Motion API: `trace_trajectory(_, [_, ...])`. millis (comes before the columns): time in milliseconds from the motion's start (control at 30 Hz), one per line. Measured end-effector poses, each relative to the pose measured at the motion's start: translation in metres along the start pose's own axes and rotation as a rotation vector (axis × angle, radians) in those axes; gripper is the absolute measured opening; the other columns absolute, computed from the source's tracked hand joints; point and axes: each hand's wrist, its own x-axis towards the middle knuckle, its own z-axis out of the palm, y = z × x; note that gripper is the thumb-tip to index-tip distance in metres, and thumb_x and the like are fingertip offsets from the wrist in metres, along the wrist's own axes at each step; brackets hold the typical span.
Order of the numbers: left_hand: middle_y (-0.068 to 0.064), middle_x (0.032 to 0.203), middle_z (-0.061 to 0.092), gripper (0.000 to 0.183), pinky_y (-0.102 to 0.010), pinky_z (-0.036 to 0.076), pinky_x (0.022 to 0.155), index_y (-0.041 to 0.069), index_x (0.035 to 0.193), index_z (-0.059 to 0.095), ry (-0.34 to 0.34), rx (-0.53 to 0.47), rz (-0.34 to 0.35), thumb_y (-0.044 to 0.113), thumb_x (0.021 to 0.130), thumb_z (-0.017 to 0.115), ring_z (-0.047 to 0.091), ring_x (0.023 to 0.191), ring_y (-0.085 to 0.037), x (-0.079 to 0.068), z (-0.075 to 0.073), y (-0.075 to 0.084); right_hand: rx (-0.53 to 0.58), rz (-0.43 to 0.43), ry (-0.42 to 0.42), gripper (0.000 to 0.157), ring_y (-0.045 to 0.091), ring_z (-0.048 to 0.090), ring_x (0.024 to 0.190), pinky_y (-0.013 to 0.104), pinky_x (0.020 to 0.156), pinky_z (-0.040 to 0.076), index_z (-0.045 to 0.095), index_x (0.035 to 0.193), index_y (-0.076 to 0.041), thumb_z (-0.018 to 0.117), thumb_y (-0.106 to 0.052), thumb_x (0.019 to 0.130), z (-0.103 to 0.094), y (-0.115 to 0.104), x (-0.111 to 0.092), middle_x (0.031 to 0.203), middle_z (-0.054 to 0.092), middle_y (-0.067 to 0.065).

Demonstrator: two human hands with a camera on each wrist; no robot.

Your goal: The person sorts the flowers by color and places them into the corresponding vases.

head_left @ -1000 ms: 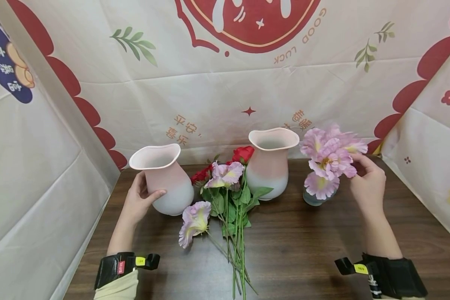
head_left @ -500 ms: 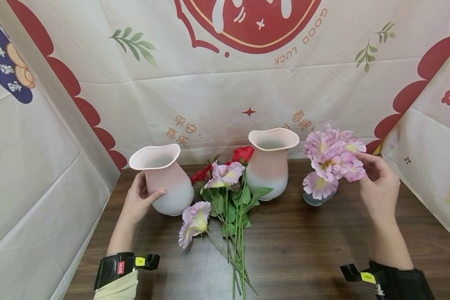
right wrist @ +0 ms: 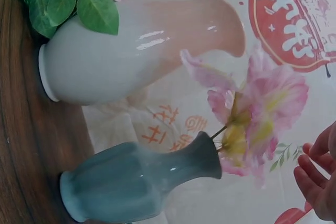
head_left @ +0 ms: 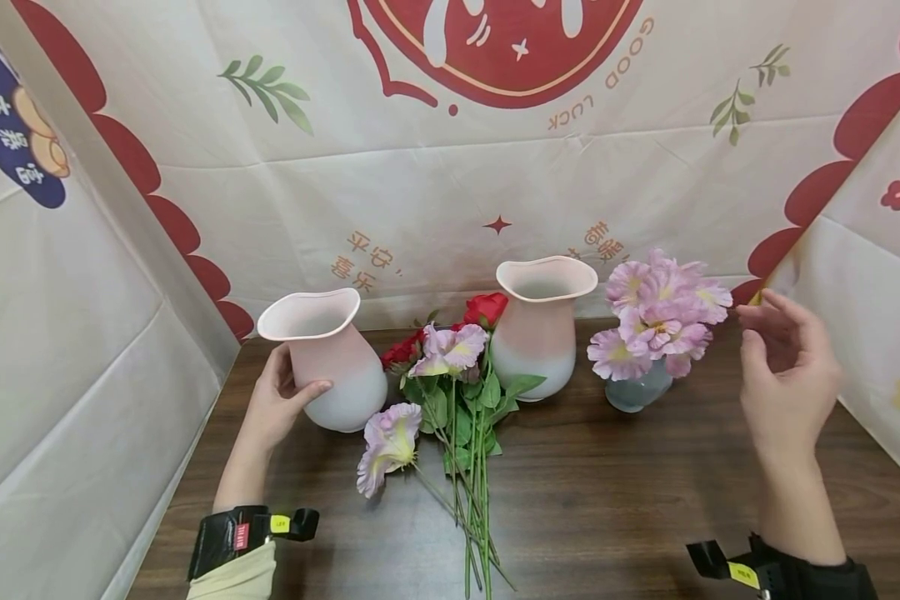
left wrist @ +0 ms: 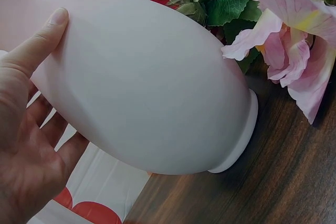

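Note:
On the left, my left hand [head_left: 270,404] holds a pink-and-white vase [head_left: 348,383] at its side. The left wrist view shows the thumb on the front of that vase [left wrist: 152,82] and the fingers behind it. My right hand [head_left: 791,383] is raised at the right, fingers loosely bent with nothing in them. Just left of its fingertips, pink-purple flowers [head_left: 663,304] stand in a small blue-green vase [head_left: 637,390]. In the right wrist view the flower stems enter the mouth of this vase [right wrist: 115,182], and the hand [right wrist: 321,174] is apart from the petals.
A second pink-and-white vase [head_left: 543,333] stands upright at the back. Between the two large vases lie red roses [head_left: 486,308], pink-purple flowers [head_left: 390,442] and long green stems [head_left: 480,508] on the wooden table [head_left: 592,500]. A printed cloth [head_left: 435,192] hangs behind.
My right hand has let go of the flowers and drawn back to the right. The flowers have settled lower and to the left, showing more of the small vase. My left hand has not moved.

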Motion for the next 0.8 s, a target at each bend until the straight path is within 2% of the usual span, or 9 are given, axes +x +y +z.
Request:
trace_trajectory(133, [-0.021,0.143,0.039,0.074,-0.065,0.032,0.107,0.004,0.145,0.028,0.0,0.002,-0.007,0.004,0.085,0.07,0.037,0.131,-0.036,0.0,0.0,0.001,0.085,-0.043,0.019,0.037,0.008,0.064,0.089,0.007,0.075,0.05,0.064,0.121,-0.003,0.059,0.006,0.085,-0.002,-0.008,0.001,0.102,0.074,-0.002])
trace_trajectory(333, [-0.021,0.143,0.039,0.074,-0.064,0.032,0.107,0.004,0.145,0.028,0.001,0.002,-0.013,0.004,0.085,0.07,0.037,0.131,-0.036,0.0,0.0,0.004,0.244,-0.078,0.017,0.039,0.012,0.066,0.089,0.01,0.08,0.053,0.061,0.12,0.005,0.06,0.013,0.081,-0.002,-0.025,-0.001,0.099,0.074,0.002])
trace_trajectory(567, [-0.02,0.145,0.039,0.075,-0.064,0.032,0.108,0.005,0.146,0.028,0.0,-0.006,-0.024,0.004,0.084,0.071,0.037,0.132,-0.035,-0.001,-0.001,0.005,0.283,-0.13,-0.022,0.041,0.014,0.066,0.091,0.011,0.082,0.054,0.059,0.119,0.009,0.061,0.017,0.079,0.002,-0.044,-0.007,0.101,0.073,0.005])
trace_trajectory(800, [-0.021,0.145,0.038,0.075,-0.064,0.031,0.108,0.005,0.146,0.028,0.0,-0.003,-0.027,0.004,0.084,0.071,0.036,0.133,-0.036,-0.001,-0.001,0.006,0.275,-0.189,-0.114,0.044,0.014,0.065,0.094,0.012,0.085,0.053,0.058,0.12,0.012,0.062,0.018,0.076,0.009,-0.056,-0.018,0.104,0.072,0.008])
